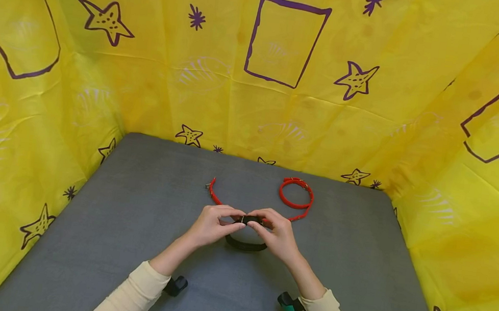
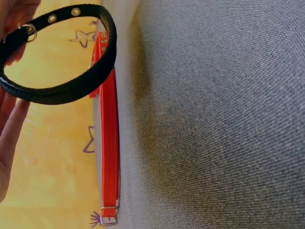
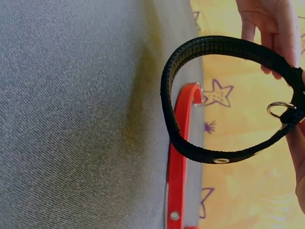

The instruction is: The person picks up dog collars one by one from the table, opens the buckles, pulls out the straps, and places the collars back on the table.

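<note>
A black collar (image 1: 246,246) with metal eyelets is closed into a loop above the table. My left hand (image 1: 213,224) pinches its far side between thumb and fingers. Close beside it, my right hand (image 1: 278,235) pinches the same stretch of band. In the right wrist view a metal D-ring (image 3: 281,109) hangs inside the loop near the fingers. The fingers partly hide the fastening, so I cannot tell how the strap end lies there.
Beyond my hands a red strap (image 1: 294,205) lies coiled at the right. Red strap with a metal buckle (image 2: 109,220) also shows at the left; my hands hide whether the two join. The grey table (image 1: 128,244) meets yellow patterned cloth (image 1: 219,95) on three sides.
</note>
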The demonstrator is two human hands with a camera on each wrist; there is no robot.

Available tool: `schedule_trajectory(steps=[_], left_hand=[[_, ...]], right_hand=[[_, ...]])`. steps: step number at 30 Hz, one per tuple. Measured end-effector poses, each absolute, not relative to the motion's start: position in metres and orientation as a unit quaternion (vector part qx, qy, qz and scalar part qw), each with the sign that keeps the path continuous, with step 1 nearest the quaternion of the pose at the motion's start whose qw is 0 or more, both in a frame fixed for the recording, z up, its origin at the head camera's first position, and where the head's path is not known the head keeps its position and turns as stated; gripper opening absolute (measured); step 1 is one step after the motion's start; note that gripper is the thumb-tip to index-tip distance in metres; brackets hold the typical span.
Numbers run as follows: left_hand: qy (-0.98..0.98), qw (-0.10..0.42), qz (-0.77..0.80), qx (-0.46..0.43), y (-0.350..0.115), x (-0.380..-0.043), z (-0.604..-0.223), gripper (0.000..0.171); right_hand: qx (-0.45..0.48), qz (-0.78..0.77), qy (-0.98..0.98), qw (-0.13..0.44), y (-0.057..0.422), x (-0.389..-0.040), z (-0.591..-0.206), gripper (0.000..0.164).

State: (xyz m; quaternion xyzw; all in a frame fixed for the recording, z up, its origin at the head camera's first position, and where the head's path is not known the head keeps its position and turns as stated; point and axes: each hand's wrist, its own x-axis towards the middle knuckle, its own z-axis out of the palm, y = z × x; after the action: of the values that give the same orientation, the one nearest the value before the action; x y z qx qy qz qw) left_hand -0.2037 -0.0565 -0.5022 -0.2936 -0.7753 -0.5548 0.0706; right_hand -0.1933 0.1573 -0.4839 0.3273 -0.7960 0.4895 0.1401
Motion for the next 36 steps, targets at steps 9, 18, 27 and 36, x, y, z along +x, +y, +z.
schedule_trajectory(steps=[9,18,27,36], left_hand=[[-0.775,0.082,-0.557,-0.288,-0.056,-0.205,-0.503,0.024],[-0.778,0.082,-0.559,-0.276,-0.056,-0.206,-0.500,0.021],[-0.783,0.075,-0.559,-0.263,-0.056,-0.206,-0.498,0.021],[-0.780,0.096,-0.559,-0.264,-0.054,-0.205,-0.496,0.022]], right_hand=[[0.309,0.545,-0.771,0.115,0.153,-0.183,-0.465,0.018],[0.289,0.577,-0.758,0.098,0.154,-0.185,-0.467,0.019],[0.256,0.596,-0.755,0.100,0.151,-0.185,-0.468,0.018],[0.237,0.619,-0.745,0.071,0.155,-0.190,-0.464,0.019]])
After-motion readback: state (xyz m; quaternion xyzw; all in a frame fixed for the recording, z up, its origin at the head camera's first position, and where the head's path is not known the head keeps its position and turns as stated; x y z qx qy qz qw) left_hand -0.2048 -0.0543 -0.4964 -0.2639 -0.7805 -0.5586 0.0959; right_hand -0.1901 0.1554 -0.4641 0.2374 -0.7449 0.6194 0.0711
